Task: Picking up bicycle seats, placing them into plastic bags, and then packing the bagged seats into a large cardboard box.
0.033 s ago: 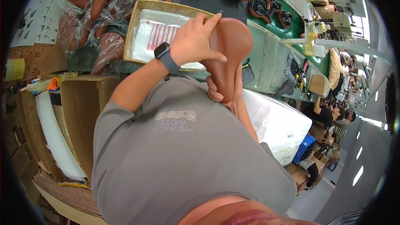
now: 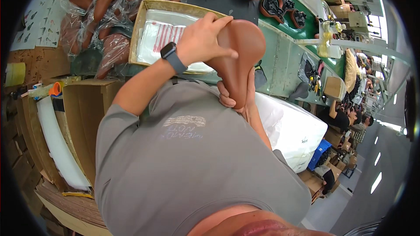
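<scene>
While both hands hold saddle | tray behind (wrapped saddles beside)

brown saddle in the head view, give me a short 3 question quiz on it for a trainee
1. True or false: both hands are on the brown saddle.
2. Which hand grips the wide rear end of the saddle? A) left hand B) right hand C) neither
3. Fill in: the wrist of the left hand wears a dark ____.

Key:
1. True. The left hand is over the wide end and the right hand holds the narrow nose near the chest.
2. A
3. watch. Behind it lies a shallow cardboard tray lined with clear plastic, beside wrapped saddles.
</scene>
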Motion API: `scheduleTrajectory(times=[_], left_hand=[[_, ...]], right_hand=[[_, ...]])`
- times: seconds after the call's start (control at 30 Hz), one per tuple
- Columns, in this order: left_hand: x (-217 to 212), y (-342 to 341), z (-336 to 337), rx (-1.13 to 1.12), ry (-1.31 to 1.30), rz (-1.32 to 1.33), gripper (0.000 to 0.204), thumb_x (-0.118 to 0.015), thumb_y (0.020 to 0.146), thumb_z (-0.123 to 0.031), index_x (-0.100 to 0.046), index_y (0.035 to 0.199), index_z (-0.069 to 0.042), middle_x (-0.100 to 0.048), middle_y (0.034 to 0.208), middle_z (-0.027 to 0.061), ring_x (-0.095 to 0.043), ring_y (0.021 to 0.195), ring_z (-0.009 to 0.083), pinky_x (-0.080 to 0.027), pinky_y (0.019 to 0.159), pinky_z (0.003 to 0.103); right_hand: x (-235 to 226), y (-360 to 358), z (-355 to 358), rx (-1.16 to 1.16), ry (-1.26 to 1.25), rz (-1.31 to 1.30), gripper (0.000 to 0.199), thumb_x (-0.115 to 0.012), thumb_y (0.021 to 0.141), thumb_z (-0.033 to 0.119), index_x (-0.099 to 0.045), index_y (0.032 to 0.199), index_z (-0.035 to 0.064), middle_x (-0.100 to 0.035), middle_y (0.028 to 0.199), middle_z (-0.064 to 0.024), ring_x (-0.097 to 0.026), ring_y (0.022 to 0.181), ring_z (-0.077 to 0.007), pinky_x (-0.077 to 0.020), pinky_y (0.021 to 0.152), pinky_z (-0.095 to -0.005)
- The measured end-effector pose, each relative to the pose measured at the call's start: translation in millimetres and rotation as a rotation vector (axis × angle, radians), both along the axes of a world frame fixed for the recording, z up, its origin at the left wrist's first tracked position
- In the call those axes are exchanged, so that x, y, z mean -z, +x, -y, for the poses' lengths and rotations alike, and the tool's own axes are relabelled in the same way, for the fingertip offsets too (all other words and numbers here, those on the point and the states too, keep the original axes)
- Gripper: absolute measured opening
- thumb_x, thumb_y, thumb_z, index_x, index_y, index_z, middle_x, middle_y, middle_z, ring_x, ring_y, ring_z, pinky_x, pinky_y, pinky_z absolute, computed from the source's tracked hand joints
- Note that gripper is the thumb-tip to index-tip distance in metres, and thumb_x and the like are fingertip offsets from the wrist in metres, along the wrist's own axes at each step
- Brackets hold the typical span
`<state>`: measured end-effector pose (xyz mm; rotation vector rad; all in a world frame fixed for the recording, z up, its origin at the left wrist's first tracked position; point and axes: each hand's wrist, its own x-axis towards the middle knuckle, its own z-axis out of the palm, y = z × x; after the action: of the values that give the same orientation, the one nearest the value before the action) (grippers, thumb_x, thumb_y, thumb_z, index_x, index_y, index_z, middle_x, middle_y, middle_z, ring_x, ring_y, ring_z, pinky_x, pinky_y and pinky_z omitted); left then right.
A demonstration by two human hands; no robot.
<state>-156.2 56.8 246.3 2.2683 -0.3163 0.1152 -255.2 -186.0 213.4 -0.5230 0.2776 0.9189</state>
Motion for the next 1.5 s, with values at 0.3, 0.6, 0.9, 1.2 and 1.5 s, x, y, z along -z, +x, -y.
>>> scheduleTrajectory(times=[0.3, 0.6, 0.9, 1.2, 1.5], left_hand=[[205, 125, 48, -0.004, -0.166, -0.4, 0.044, -0.069, 0.105, -0.053, -0.078, 0.118, -0.012, -0.081, 0.099, 0.0183, -0.076, 0.099, 0.0439, -0.06, 0.087, 0.055], [365, 46, 75, -0.155, 0.305, -0.357, 0.04, -0.078, 0.099, -0.045, -0.08, 0.118, -0.011, -0.073, 0.118, 0.0142, -0.068, 0.119, 0.0385, -0.058, 0.098, 0.053], [346, 22, -19, -0.252, -0.122, -0.476, 0.032, -0.052, 0.111, -0.025, -0.076, 0.114, -0.004, -0.079, 0.112, 0.0235, -0.075, 0.105, 0.0466, -0.057, 0.091, 0.056], [168, -45, -89, 0.115, -0.362, -0.236, 0.023, -0.056, 0.114, -0.017, -0.069, 0.11, 0.002, -0.076, 0.097, 0.0206, -0.075, 0.092, 0.0375, -0.056, 0.081, 0.048], [109, -121, -104, -0.427, -1.598, -0.531, 0.022, -0.059, 0.116, -0.016, -0.072, 0.128, -0.003, -0.078, 0.115, 0.0049, -0.074, 0.097, 0.0169, -0.062, 0.092, 0.036]], right_hand=[[-16, -44, 16, 0.28, -0.053, 0.112, 0.11, -0.028, 0.101, 0.095, -0.051, 0.148, -0.0015, -0.059, 0.082, -0.0186, -0.048, 0.045, -0.0239, -0.0389, 0.04, -0.0324], [4, -70, 72, 0.507, -1.248, 0.559, 0.061, -0.097, 0.083, 0.009, -0.068, 0.136, 0.0015, -0.074, 0.107, -0.0038, -0.07, 0.1, -0.015, -0.0573, 0.086, -0.0325], [66, -19, 37, 0.253, -0.603, 0.164, 0.059, -0.085, 0.093, 0.012, -0.059, 0.144, -0.0018, -0.079, 0.119, -0.015, -0.078, 0.106, -0.0257, -0.0655, 0.09, -0.0387], [94, 92, -71, -0.145, -0.203, 0.192, 0.059, -0.079, 0.1, 0.011, -0.056, 0.152, -0.0059, -0.068, 0.146, -0.0209, -0.078, 0.113, -0.0341, -0.0687, 0.092, -0.0412], [53, 109, -109, -0.18, -0.274, 0.214, 0.046, -0.077, 0.099, 0.007, -0.062, 0.141, -0.0036, -0.075, 0.117, -0.0199, -0.076, 0.101, -0.0316, -0.0672, 0.091, -0.0437]])
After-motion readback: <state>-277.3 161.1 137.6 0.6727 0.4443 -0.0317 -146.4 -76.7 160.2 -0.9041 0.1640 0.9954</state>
